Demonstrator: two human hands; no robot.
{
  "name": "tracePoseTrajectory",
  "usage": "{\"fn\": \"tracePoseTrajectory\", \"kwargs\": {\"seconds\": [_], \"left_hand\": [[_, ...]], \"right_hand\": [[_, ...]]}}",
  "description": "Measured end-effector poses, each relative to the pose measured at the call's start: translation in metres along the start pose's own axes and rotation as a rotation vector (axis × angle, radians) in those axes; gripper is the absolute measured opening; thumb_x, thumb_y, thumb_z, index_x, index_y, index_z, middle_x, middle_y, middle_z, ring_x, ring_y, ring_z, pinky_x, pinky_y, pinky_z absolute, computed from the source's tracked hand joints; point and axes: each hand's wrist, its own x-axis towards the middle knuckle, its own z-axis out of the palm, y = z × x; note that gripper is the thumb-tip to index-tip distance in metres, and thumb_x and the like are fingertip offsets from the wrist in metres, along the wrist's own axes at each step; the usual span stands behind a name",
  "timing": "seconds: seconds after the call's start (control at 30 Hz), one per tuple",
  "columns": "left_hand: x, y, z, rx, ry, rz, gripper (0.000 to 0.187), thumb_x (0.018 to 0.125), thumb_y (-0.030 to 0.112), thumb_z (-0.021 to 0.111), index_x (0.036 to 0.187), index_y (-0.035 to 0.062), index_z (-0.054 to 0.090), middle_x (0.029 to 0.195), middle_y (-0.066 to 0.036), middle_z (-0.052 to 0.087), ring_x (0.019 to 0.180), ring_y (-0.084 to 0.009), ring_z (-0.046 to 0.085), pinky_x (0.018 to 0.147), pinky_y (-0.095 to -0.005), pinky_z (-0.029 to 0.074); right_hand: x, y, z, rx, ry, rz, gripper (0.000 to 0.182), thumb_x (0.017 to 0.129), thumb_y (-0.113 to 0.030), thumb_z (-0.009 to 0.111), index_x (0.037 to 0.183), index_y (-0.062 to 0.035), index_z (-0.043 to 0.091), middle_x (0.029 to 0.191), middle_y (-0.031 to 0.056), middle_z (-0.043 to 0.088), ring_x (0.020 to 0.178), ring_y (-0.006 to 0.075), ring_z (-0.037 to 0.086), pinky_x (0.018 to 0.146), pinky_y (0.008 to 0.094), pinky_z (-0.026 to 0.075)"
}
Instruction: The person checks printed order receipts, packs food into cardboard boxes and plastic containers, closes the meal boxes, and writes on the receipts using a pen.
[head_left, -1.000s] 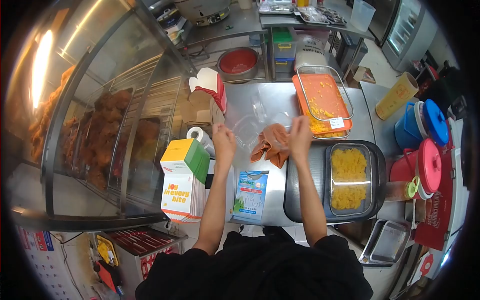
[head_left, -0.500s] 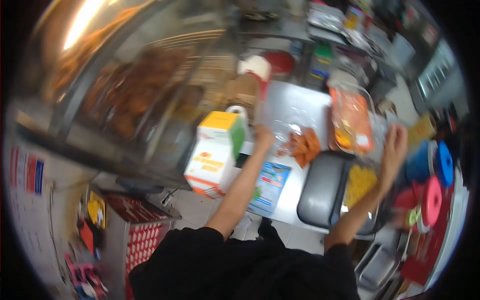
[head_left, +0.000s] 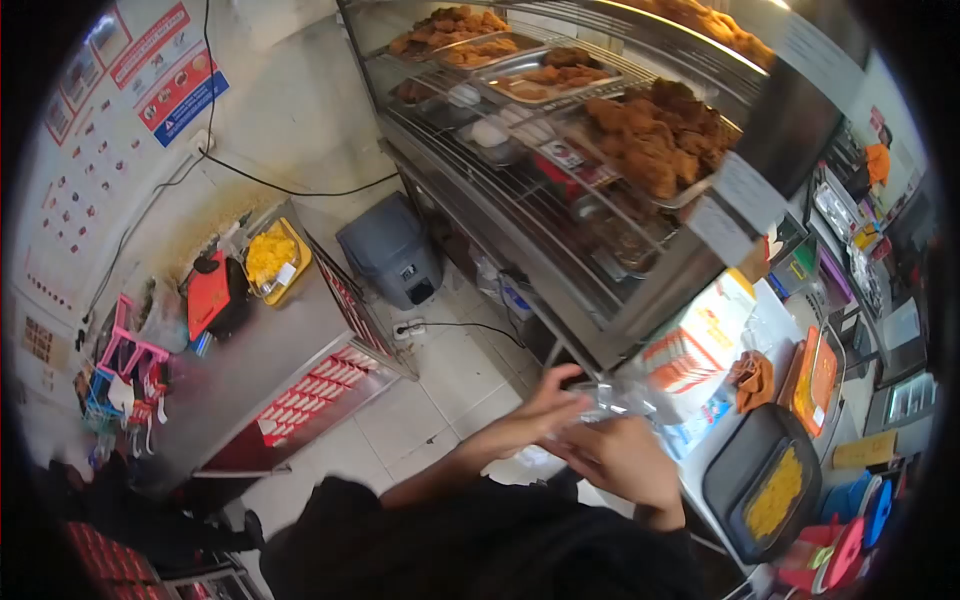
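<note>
My left hand (head_left: 548, 408) and my right hand (head_left: 628, 460) are close together in front of my body. Between them is a thin, crinkled sheet of clear plastic (head_left: 625, 398); whether it is a bag or a glove I cannot tell. My right hand's fingers curl around its near edge, while my left hand's fingers pinch at its left side. Just beyond the plastic stands a white carton with red and yellow print (head_left: 700, 335). A blue packet (head_left: 700, 428) lies by the carton on the metal counter, partly hidden.
A heated glass cabinet with trays of fried chicken (head_left: 665, 140) rises ahead. Right, a black container of yellow food (head_left: 775, 500), an orange cloth (head_left: 752, 380) and an orange-lidded tray (head_left: 812, 380) sit on the counter. Left are a steel table (head_left: 270, 350) and grey bin (head_left: 390, 245).
My view has swung left. My hands, earlier apart over the counter, have come together in front of me, with clear plastic now between them.
</note>
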Motion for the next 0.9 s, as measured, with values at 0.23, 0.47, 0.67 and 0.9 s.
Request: {"fn": "tracePoseTrajectory", "kwargs": {"seconds": [0.23, 0.47, 0.67, 0.9], "left_hand": [[-0.145, -0.014, -0.184, -0.57, 0.299, 0.296, 0.055, 0.092, 0.037, 0.039, 0.137, 0.0176, 0.013, 0.12, -0.013, 0.046, 0.108, -0.0277, 0.051, 0.082, -0.0454, 0.048], [-0.122, 0.005, -0.305, -0.614, 0.482, 0.387, 0.048, 0.087, 0.006, 0.043, 0.132, 0.0077, 0.027, 0.12, -0.014, 0.048, 0.105, -0.025, 0.052, 0.086, -0.041, 0.046], [-0.116, 0.08, -0.377, -0.107, 0.939, 0.43, 0.051, 0.084, 0.002, 0.046, 0.131, 0.0127, 0.03, 0.124, -0.01, 0.046, 0.097, -0.0183, 0.052, 0.075, -0.0324, 0.05], [-0.13, 0.13, -0.449, 0.112, 0.967, 0.541, 0.045, 0.088, 0.006, 0.043, 0.131, 0.0099, 0.031, 0.125, -0.011, 0.045, 0.096, -0.0171, 0.052, 0.076, -0.0301, 0.049]], "right_hand": [[0.198, -0.064, 0.15, -0.16, -0.129, -0.254, 0.02, 0.075, -0.025, 0.061, 0.083, -0.0072, 0.059, 0.077, 0.0115, 0.061, 0.069, 0.0298, 0.059, 0.058, 0.0379, 0.045], [0.298, -0.078, 0.151, -0.029, 0.259, -0.432, 0.014, 0.077, -0.017, 0.057, 0.088, -0.0089, 0.062, 0.093, 0.0088, 0.059, 0.096, 0.0248, 0.051, 0.083, 0.0346, 0.038], [0.445, 0.204, 0.113, -0.365, 0.71, 0.142, 0.034, 0.086, -0.021, 0.052, 0.112, 0.0002, 0.05, 0.11, 0.0213, 0.054, 0.106, 0.0334, 0.05, 0.089, 0.0398, 0.038], [0.549, 0.375, 0.065, -0.508, 0.233, 0.674, 0.069, 0.08, -0.045, 0.051, 0.131, -0.0043, 0.03, 0.128, 0.0252, 0.039, 0.12, 0.0381, 0.035, 0.095, 0.0465, 0.034]]}}
